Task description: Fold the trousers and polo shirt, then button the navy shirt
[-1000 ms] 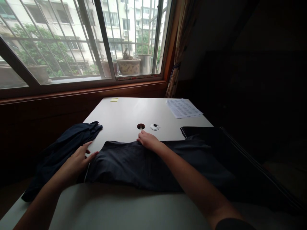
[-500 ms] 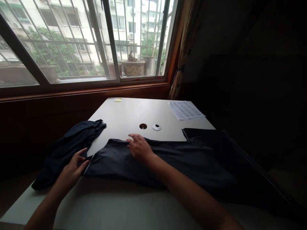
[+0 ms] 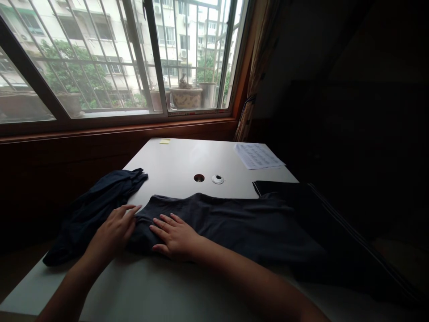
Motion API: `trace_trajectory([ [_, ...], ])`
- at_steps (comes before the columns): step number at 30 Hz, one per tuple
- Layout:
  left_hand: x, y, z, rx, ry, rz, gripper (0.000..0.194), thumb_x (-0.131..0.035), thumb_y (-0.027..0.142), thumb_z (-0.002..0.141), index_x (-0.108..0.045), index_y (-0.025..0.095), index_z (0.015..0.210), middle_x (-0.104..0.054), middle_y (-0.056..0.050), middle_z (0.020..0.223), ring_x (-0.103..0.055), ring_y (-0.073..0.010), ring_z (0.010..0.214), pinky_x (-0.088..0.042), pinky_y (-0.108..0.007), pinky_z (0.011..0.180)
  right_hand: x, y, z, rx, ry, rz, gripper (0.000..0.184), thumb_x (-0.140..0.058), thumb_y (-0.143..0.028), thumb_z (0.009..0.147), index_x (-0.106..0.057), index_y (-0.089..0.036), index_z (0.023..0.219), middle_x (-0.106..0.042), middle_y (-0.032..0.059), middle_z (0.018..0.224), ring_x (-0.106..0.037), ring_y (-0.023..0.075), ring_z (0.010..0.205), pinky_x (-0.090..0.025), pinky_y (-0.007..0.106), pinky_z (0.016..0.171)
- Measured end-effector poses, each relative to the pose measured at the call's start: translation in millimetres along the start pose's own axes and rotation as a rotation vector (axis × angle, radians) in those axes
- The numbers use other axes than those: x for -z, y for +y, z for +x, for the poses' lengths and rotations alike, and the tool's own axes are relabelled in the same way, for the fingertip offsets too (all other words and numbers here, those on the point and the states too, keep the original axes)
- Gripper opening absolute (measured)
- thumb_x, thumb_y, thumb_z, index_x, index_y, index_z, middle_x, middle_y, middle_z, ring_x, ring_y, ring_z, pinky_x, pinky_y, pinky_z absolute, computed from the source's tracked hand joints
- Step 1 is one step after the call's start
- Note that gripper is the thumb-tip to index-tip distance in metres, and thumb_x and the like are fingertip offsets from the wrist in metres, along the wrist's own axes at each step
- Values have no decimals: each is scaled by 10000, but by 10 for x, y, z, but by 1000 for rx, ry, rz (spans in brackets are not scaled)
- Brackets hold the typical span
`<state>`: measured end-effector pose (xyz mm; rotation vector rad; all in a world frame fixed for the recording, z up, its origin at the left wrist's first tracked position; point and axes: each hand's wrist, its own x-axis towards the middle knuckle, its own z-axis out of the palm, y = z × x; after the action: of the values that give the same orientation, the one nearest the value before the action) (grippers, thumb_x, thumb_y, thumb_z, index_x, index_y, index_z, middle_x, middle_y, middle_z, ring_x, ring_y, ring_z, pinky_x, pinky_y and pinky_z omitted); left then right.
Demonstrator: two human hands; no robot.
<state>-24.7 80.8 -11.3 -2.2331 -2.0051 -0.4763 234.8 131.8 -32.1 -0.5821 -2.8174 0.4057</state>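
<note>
A dark navy garment [image 3: 221,223], which looks like a pair of trousers, lies across the white table [image 3: 181,156] in a wide, slightly wrinkled strip. My right hand [image 3: 176,237] rests palm down on its left part, fingers spread. At the garment's left end is my left hand [image 3: 115,228], fingers stretched out to the right over the cloth edge; its thumb is partly hidden. Both hands are close together. On the right, the cloth runs into a darker stretch with thin white stripes [image 3: 338,219], where shadow hides the detail.
Another crumpled dark blue cloth [image 3: 97,197] hangs over the table's left edge. Printed sheets [image 3: 259,155] lie at the back right and a yellow sticky note [image 3: 165,141] at the back left. Mid-table are a round cable hole [image 3: 199,178] and its white cover [image 3: 217,179]. A barred window stands behind.
My right hand has left the garment's far edge, moved left and towards me, and flattened on the cloth. My left hand has shifted right over the white-trimmed end, which no longer shows.
</note>
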Motion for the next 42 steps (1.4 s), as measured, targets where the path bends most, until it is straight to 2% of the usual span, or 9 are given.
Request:
trace_trajectory([
  [4, -258, 354, 245, -236, -119, -42, 479, -363, 344, 1008, -537, 207, 1433, -489, -82, 1518, -388, -273, 1438, -348, -440, 1173, -25, 45, -13, -46, 35, -20, 699, -297, -630, 1010, -320, -190, 1553, -345, 89, 1601, -240, 232, 1509, -148, 440, 1244],
  [10, -674, 360, 472, -147, -222, 42, 566, -329, 433, 1025, -370, 194, 1537, -294, -98, 1619, -236, -311, 1509, -298, -554, 1160, 87, 421, -176, -177, 56, -105, 655, -304, -575, 1028, -365, -161, 1532, -307, 98, 1615, -225, 227, 1513, -139, 446, 1246],
  [14, -680, 348, 488, -92, -236, 60, 625, -318, 502, 1022, -265, 213, 1574, -212, -93, 1643, -169, -302, 1528, -239, -574, 1173, 211, 695, -370, -272, 73, -141, 645, -290, -568, 1032, -355, -178, 1541, -263, 79, 1633, -204, 214, 1519, -139, 439, 1244],
  [21, -635, 351, 478, -85, -213, 34, 619, -335, 505, 1019, -298, 212, 1563, -225, -97, 1644, -163, -309, 1529, -235, -586, 1179, 356, 936, -791, -447, 58, -212, 630, -360, -527, 1024, -305, -211, 1565, -269, 90, 1634, -225, 247, 1512, -200, 483, 1218],
  [28, -324, 252, 183, -366, -125, -70, 462, -479, 429, 990, -518, 313, 1435, -429, -53, 1562, -284, -303, 1492, -229, -570, 1210, 797, 1027, -1856, -687, 179, -417, 494, -427, -341, 999, -467, -206, 1473, -427, 103, 1552, -395, 299, 1397, -299, 478, 1168],
  [32, -144, 174, -208, -539, -230, -81, 579, -633, 417, 902, -476, 372, 1458, -545, -38, 1462, -472, -291, 1374, -295, -503, 1206, 1025, 1002, -2796, -1008, 347, -493, 469, -453, -408, 954, -562, -213, 1367, -586, 166, 1327, -549, 353, 1183, -454, 514, 1002],
  [35, -175, 123, -384, -520, -143, -46, 614, -590, 250, 889, -451, 365, 1476, -575, -44, 1421, -565, -279, 1263, -353, -482, 1170, 1035, 994, -3336, -1203, 415, -382, 493, -516, -518, 882, -618, -222, 1263, -649, 188, 1172, -618, 377, 1069, -486, 539, 931],
  [38, -267, 124, -377, -484, -34, -3, 602, -469, 91, 869, -532, 340, 1414, -663, -53, 1254, -621, -256, 1132, -457, -432, 1059, 1003, 1011, -3566, -1329, 446, -134, 599, -519, -631, 817, -626, -192, 1211, -684, 176, 1081, -667, 360, 1006, -524, 496, 887],
  [42, -260, 153, -290, -463, -57, 21, 491, -453, 58, 862, -670, 304, 1226, -688, -62, 1095, -646, -234, 999, -517, -366, 926, 1035, 995, -3570, -1379, 482, 108, 625, -565, -649, 746, -645, -203, 1177, -710, 192, 1090, -691, 358, 1047, -543, 452, 862],
])
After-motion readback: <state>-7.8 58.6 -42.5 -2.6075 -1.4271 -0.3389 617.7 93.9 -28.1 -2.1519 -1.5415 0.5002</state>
